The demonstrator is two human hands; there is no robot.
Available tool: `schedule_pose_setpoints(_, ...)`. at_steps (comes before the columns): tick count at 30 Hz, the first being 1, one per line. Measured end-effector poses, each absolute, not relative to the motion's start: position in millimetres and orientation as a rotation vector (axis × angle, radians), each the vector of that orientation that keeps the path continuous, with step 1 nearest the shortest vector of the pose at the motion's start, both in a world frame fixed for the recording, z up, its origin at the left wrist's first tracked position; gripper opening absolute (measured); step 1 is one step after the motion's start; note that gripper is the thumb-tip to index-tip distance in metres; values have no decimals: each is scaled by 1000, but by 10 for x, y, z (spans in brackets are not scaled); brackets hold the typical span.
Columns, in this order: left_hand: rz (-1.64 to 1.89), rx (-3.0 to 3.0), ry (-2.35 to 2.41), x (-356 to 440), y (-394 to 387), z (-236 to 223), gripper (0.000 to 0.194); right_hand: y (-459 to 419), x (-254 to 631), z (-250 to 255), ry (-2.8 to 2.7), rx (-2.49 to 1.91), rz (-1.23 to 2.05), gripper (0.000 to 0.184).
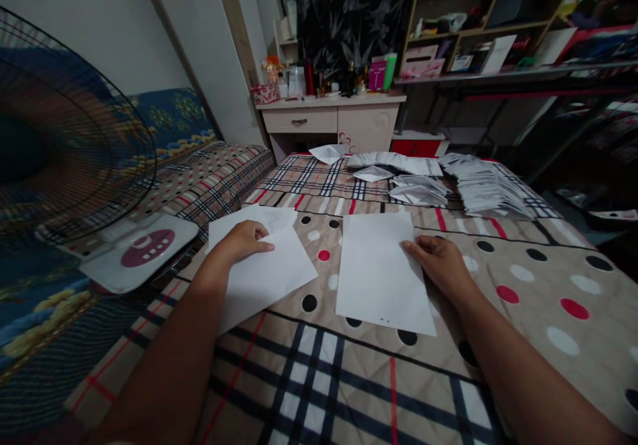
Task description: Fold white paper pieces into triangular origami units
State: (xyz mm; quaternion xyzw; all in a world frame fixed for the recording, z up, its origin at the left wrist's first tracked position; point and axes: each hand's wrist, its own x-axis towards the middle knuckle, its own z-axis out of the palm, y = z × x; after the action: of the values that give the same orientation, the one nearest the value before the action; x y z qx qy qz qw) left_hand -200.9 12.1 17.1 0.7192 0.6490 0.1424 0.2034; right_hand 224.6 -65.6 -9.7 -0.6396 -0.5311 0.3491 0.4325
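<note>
My left hand (248, 240) pinches the upper edge of a white sheet of paper (266, 275), its thumb on top. That sheet lies askew over more paper (229, 222), part of which shows behind my fingers. To the right, a single white sheet (381, 269) is before me, with small dark marks near its bottom edge. My right hand (438, 258) grips this sheet by its right edge between thumb and fingers. Patterned bedding with dots and plaid (323, 299) lies under both sheets.
Folded white papers (419, 190) and a long fanned stack (491, 186) lie farther back on the bed. A standing fan (64, 133) with a white control base (139, 249) is close on my left. Behind the bed stand a drawer cabinet (319, 118) and shelves (458, 33).
</note>
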Motion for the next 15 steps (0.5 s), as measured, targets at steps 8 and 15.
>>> schedule_pose_setpoints(8, 356, 1884, 1728, -2282, 354, 428, 32, -634, 2286, -162, -1442, -1656, 742, 36)
schedule_pose_setpoints(15, 351, 2216, 2205, -1994, 399, 582, 50, -617, 2262, -164, -1406, -1657, 713, 34)
